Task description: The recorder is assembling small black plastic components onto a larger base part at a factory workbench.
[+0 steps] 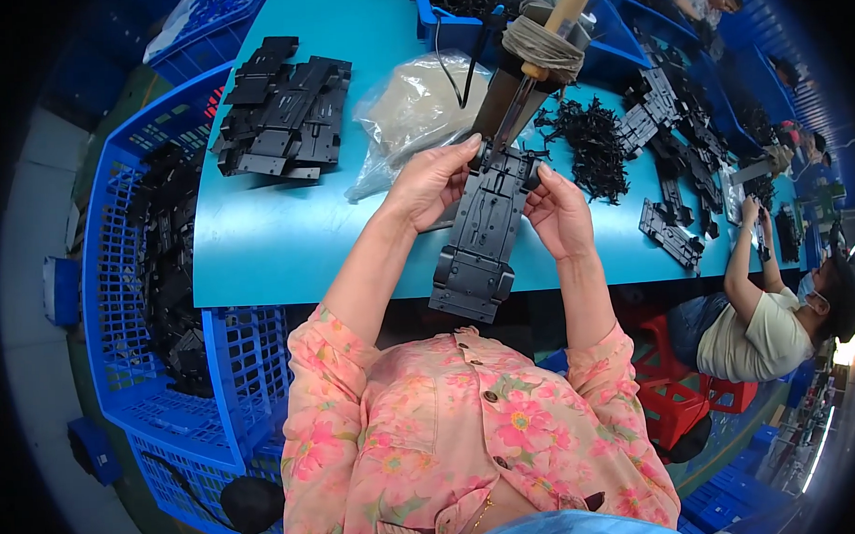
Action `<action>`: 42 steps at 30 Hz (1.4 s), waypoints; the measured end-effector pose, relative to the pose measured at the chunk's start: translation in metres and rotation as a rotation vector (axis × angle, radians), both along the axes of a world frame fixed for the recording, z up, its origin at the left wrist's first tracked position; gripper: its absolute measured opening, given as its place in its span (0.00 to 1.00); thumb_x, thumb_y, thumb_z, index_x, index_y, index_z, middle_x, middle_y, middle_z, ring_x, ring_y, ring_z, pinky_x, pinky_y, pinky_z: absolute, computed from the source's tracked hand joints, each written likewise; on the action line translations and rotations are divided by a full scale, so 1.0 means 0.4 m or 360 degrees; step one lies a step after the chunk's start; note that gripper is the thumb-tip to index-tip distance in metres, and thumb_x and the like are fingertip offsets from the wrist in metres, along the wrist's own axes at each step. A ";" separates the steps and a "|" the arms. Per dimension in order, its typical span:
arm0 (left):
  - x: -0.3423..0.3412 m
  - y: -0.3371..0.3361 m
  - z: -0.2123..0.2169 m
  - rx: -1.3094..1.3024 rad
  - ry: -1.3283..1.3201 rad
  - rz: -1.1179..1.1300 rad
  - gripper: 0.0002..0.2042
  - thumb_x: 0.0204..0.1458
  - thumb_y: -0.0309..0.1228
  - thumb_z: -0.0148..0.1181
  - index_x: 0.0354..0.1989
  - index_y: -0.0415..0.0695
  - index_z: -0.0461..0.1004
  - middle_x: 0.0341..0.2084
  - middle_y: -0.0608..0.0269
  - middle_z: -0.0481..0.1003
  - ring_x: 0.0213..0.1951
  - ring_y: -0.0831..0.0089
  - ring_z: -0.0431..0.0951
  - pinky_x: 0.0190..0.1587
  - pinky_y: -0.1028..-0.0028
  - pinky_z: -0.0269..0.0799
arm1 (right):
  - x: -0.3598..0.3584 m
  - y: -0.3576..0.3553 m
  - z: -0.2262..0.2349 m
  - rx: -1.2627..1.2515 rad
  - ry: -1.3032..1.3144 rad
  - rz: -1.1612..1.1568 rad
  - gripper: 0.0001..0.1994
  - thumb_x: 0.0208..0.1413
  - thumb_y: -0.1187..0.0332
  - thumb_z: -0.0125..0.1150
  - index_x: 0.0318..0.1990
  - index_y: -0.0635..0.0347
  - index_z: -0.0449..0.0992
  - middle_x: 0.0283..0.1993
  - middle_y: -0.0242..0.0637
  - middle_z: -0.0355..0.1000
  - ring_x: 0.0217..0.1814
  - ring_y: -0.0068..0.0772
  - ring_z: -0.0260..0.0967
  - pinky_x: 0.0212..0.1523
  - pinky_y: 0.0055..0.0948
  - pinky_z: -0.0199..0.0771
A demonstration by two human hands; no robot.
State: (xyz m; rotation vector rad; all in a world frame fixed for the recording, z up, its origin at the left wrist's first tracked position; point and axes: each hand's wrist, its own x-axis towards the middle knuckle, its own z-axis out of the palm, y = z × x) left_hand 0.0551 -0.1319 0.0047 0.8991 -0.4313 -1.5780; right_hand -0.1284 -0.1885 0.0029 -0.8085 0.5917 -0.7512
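The long black moulded plastic chassis plate (pixel 478 235) hangs lengthwise between both hands, the left hand (pixel 431 182) and right hand (pixel 557 211) each pinching its upper end. Beyond them on the teal table (pixel 257 245) lies a crumpled clear plastic bag of pale parts (pixel 413 112).

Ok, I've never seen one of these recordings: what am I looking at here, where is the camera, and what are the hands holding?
There is no machine: a person works with bare hands. The one picture comes from a wide camera worn on the head, looking down, so edges bend. The left hand and right hand each have a grip on the upper end of a long black plastic chassis part, held above a teal table. On the table lie a stack of similar black parts, a clear bag and a heap of small black pieces. A blue crate of parts stands on the left. Another person works on the right.
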 end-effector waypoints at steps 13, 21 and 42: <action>-0.005 0.002 0.008 -0.0020 -0.0038 -0.0004 0.12 0.47 0.42 0.57 0.27 0.46 0.71 0.19 0.77 0.67 0.21 0.90 0.65 0.25 0.88 0.63 | -0.004 0.001 0.002 -0.0035 -0.0033 0.0023 0.12 0.54 0.64 0.47 0.36 0.64 0.70 0.32 0.35 0.71 0.31 0.22 0.66 0.34 0.22 0.68; -0.003 -0.002 -0.006 -0.0059 -0.0011 -0.0011 0.12 0.46 0.42 0.57 0.27 0.46 0.71 0.19 0.76 0.68 0.21 0.90 0.64 0.25 0.89 0.62 | -0.002 0.005 0.007 -0.0060 -0.0025 -0.0009 0.12 0.54 0.64 0.47 0.36 0.65 0.69 0.32 0.34 0.71 0.30 0.20 0.65 0.35 0.21 0.68; 0.002 0.003 -0.006 -0.0067 -0.0087 -0.0026 0.12 0.46 0.42 0.58 0.26 0.46 0.72 0.18 0.78 0.65 0.20 0.90 0.62 0.26 0.88 0.62 | 0.002 0.011 0.012 -0.0059 -0.0077 -0.0033 0.10 0.53 0.66 0.49 0.36 0.65 0.70 0.30 0.32 0.70 0.28 0.20 0.65 0.31 0.20 0.66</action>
